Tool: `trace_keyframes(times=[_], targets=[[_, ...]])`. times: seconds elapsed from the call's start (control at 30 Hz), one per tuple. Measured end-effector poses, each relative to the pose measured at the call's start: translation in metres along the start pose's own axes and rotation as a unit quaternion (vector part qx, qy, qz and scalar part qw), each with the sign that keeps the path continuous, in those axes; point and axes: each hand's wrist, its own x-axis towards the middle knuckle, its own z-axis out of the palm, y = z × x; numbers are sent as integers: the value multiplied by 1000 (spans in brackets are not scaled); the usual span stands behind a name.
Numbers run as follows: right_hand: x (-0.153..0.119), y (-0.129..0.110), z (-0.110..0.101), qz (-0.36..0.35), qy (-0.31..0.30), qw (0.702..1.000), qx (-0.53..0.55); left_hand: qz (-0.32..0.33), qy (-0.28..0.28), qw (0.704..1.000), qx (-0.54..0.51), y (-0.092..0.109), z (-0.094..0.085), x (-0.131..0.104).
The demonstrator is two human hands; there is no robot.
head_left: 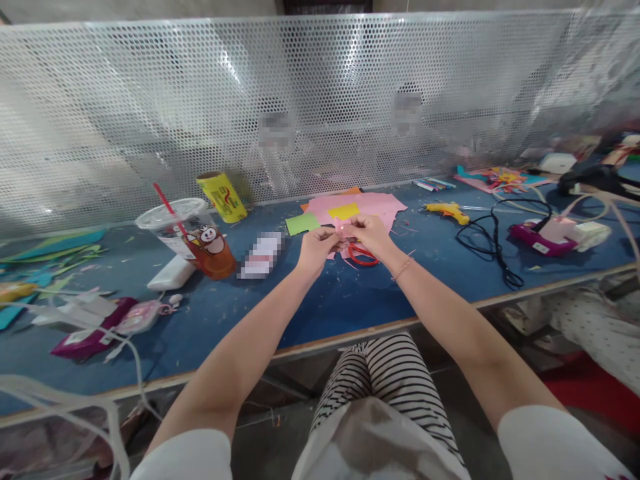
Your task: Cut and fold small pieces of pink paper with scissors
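Note:
My left hand (pixel 318 249) and my right hand (pixel 369 233) meet above the blue table, fingers pinched on a small piece of pink paper (pixel 341 227) between them. Its exact shape is partly covered by the fingertips. Below and behind them lies a larger pink paper sheet (pixel 387 203) with cut edges. A yellow paper piece (pixel 345 211) rests on that sheet, and a green paper piece (pixel 301 224) lies to its left. Red-handled scissors (pixel 363 256) lie just under my right hand, their blades hidden.
Left of my hands are a drink cup (pixel 213 250) with a straw, a yellow can-like tube (pixel 223 197) and a blurred white packet (pixel 261 255). At right lie a yellow glue gun (pixel 447 212), black cable (pixel 493 247) and purple power strip (pixel 543 240). A perforated metal screen (pixel 330 100) stands behind.

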Motion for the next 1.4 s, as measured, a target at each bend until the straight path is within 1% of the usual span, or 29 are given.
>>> trace_keyframes(times=[0.07, 0.2, 0.4, 0.53, 0.7, 0.8, 0.87, 0.9, 0.97, 1.03, 1.07, 1.13, 1.2, 1.27, 1.37, 1.4], targets=[[0, 0, 0, -3, 6, 1000, -2, -4, -6, 1000, 5, -1, -1, 1], [1, 2, -1, -31, 21, 999, -20, -1, -20, 1000, 16, 0, -1, 2], [2, -2, -3, -75, -3, 997, -36, 49, -34, 996, 68, 2, 2, -1], [-2, -6, -3, -88, 18, 994, -57, 63, -50, 993, 86, 3, 4, -3], [-3, -4, -2, -72, 22, 997, -28, 51, -64, 994, 71, 2, 3, -1], [1, -1, -1, -42, 59, 997, 19, 37, -71, 996, 45, -1, 1, 0], [3, 1, -2, -11, 80, 995, 57, 31, -64, 997, 36, -3, 0, 1], [5, 1, -3, 1, 78, 995, 67, 28, -58, 997, 34, -4, -1, 1], [6, 2, -5, 1, 48, 997, 53, 27, -43, 998, 32, -6, -2, 2], [5, 2, -7, -36, 16, 999, 1, 26, -29, 999, 30, -7, -3, 3], [5, 2, -7, -60, 9, 998, -32, 25, -22, 999, 30, -7, -3, 4], [4, 0, -7, -106, 16, 989, -99, 21, 0, 999, 24, -6, -2, 4], [3, -1, -7, -142, 40, 978, -149, 5, 25, 1000, -1, -4, -1, 3], [2, -3, -8, -178, 41, 966, -182, -38, 32, 998, -44, -1, 0, 3], [2, -5, -10, -228, -6, 949, -217, -133, -3, 985, -107, 4, -1, 2], [2, -5, -11, -240, -20, 944, -228, -153, -11, 981, -122, 5, -2, 3]])
